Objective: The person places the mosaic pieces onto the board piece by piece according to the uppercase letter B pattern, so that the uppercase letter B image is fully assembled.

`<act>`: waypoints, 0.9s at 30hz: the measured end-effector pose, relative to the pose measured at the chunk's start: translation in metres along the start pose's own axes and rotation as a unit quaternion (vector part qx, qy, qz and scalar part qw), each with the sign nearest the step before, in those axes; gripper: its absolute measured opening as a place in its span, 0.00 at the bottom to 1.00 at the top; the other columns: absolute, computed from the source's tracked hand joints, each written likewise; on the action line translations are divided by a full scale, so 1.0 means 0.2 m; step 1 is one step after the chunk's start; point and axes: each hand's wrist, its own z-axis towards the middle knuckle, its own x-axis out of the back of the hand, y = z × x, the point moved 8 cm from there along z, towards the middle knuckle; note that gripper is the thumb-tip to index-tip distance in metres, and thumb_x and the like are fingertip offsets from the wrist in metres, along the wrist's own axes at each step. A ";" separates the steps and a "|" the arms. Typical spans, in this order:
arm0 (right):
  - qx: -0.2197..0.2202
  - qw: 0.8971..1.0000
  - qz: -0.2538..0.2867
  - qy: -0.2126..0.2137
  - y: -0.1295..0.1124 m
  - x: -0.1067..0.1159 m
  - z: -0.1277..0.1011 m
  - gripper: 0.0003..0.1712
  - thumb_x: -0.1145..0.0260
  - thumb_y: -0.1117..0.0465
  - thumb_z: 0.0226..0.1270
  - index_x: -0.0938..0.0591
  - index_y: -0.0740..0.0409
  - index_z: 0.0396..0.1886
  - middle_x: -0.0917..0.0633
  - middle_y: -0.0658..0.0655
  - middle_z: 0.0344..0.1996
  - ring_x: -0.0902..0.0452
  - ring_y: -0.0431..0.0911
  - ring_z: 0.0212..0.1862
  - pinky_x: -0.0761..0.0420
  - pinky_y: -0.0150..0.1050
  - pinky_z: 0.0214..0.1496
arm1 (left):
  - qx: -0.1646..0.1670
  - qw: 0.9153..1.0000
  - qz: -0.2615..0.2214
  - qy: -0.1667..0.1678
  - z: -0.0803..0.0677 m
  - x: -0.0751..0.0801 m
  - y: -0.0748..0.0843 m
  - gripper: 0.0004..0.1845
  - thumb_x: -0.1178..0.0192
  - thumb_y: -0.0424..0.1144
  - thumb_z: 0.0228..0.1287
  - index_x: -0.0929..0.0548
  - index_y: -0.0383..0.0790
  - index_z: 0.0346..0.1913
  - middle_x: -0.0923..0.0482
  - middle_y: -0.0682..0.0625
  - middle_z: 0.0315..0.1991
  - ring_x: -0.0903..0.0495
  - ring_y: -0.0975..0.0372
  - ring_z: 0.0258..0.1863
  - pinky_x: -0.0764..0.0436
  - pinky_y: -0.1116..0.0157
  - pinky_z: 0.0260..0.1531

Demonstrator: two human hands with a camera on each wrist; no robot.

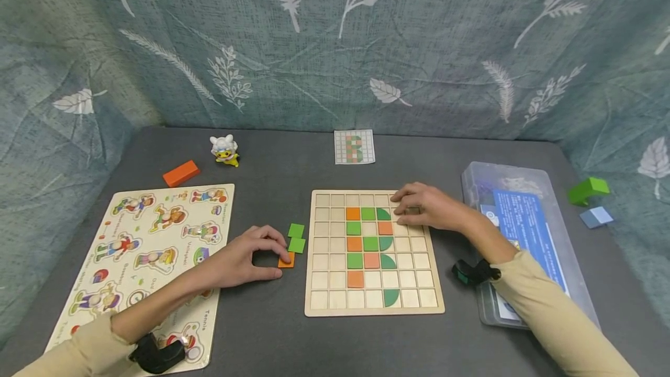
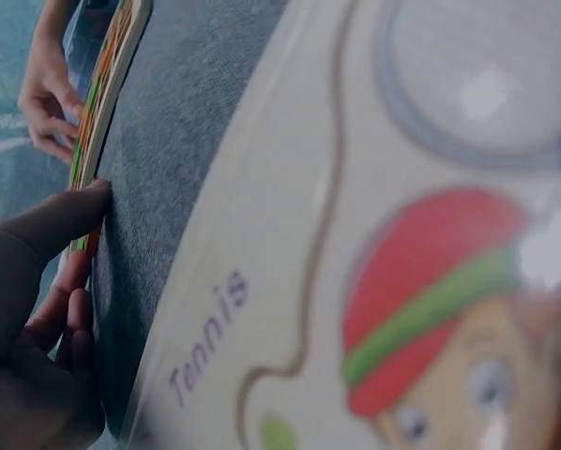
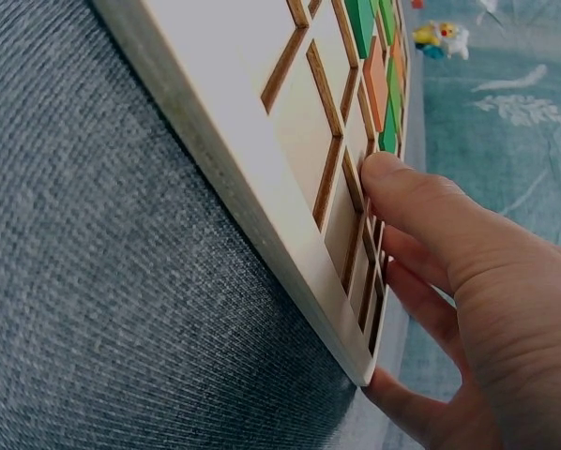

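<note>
Orange tile [image 1: 286, 260], lying flat with its long axis running 2 to 8 o'clock, is pinched by the curled left hand [image 1: 246, 260] at 9 o'clock of the wooden grid board [image 1: 319, 301], where the right hand [image 1: 426, 207] rests flat, on grey felt [image 1: 272, 336] before a leaf-print curtain [image 1: 324, 45].

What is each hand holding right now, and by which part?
The left hand pinches the orange tile by its edges beside the grid board. The right hand holds nothing; its fingers rest on the board's upper right cells.

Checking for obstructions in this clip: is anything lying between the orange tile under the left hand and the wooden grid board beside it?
Nothing visible blocks it. The left hand pinches the orange tile just off the grid board, with bare mat between. Two green tiles sit just behind it, not in the gap. The right hand rests on the board's far right corner.
</note>
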 end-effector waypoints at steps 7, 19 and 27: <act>-0.002 1.000 0.004 0.000 0.01 -0.01 -0.01 0.08 0.31 0.60 0.62 0.13 0.55 0.41 0.18 0.60 0.53 0.24 0.56 0.56 0.23 0.52 0.55 | -0.015 0.999 0.023 0.016 0.00 0.00 0.01 0.11 0.28 0.40 0.54 0.13 0.59 0.39 0.23 0.60 0.45 0.29 0.68 0.48 0.27 0.61 0.49; 0.003 1.000 0.003 -0.002 0.00 -0.01 0.00 0.08 0.31 0.59 0.62 0.13 0.54 0.40 0.18 0.60 0.53 0.24 0.55 0.55 0.23 0.51 0.55 | -0.116 0.993 0.001 0.007 0.06 -0.10 0.34 0.07 0.29 0.40 0.56 0.12 0.57 0.38 0.21 0.62 0.40 0.27 0.69 0.42 0.25 0.67 0.44; -0.002 1.000 0.002 -0.003 0.00 0.00 -0.01 0.09 0.31 0.59 0.63 0.13 0.54 0.41 0.18 0.60 0.53 0.24 0.55 0.55 0.23 0.50 0.54 | -0.184 0.971 0.146 -0.050 0.21 -0.43 0.62 0.04 0.33 0.47 0.60 0.13 0.60 0.38 0.23 0.63 0.38 0.31 0.70 0.37 0.32 0.76 0.38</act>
